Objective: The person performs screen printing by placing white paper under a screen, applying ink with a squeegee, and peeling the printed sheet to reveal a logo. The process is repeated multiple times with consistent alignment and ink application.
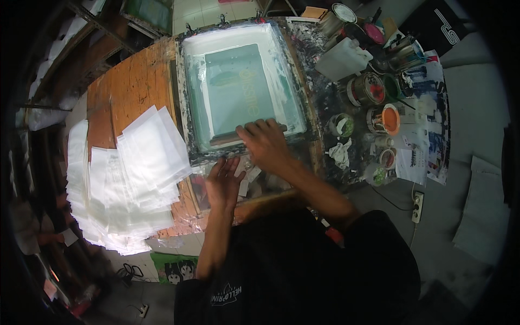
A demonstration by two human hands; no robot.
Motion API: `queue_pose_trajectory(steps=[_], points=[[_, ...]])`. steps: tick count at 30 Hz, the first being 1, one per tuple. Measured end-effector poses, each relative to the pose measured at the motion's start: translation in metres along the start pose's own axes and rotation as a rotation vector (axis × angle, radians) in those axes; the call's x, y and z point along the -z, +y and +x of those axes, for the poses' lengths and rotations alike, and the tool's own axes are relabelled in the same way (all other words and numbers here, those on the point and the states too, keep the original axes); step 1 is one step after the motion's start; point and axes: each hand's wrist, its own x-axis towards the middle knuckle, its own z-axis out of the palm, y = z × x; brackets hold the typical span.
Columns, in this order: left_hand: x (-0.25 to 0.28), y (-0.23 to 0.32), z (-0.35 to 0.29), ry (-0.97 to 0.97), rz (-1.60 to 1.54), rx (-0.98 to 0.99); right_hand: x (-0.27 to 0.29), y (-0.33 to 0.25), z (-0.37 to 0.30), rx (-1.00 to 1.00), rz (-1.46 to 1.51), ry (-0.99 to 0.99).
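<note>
In front of me lies a screen-printing frame (194, 50), with pale ink along its inner border and a teal mesh (227, 100) bearing a stencil of lettering and a leaf-like shape. My right hand (265, 143) is closed over a brown squeegee (223, 140) at the near end of the screen, its blade edge hidden. My left hand (222, 179) is at the frame's near edge, palm partly turned up, fingers extended and thumb apart. Nothing shows in it. Whether its fingertips touch the frame is hard to tell.
Overlapping translucent white bags or sheets (119, 189) cover the wooden tabletop (132, 76) at left. On the right side stand a white jug (344, 60), an orange ink pot (390, 118), several tins, and a crumpled tissue (339, 154). Clamps (222, 20) line the frame's far edge.
</note>
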Motion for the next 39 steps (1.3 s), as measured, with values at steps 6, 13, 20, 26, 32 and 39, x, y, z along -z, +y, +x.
queue_pose_trajectory(steps=[6, 13, 20, 26, 32, 39], points=[[-0.080, 0.065, -0.046, -0.383, 0.054, -0.233, 0.095, -0.011, 0.077, 0.141, -0.104, 0.263], [-0.132, 0.136, 0.114, -0.288, 0.718, -0.952, 0.209, -0.004, 0.212, 0.041, -0.096, -0.109], [-0.106, 0.102, 0.258, 0.200, 1.886, -1.555, 0.245, 0.006, 0.241, -0.083, 0.164, -0.148], [-0.121, 0.097, 0.191, -0.034, 1.293, -1.229, 0.224, 0.017, 0.264, -0.020, -0.177, 0.021], [0.030, 0.273, 0.174, 0.417, 0.973, -1.176, 0.235, -0.007, 0.277, -0.125, -0.164, 0.056], [0.173, 0.243, 0.087, 0.877, 1.735, -1.583, 0.212, 0.019, 0.281, 0.023, -0.087, 0.179]])
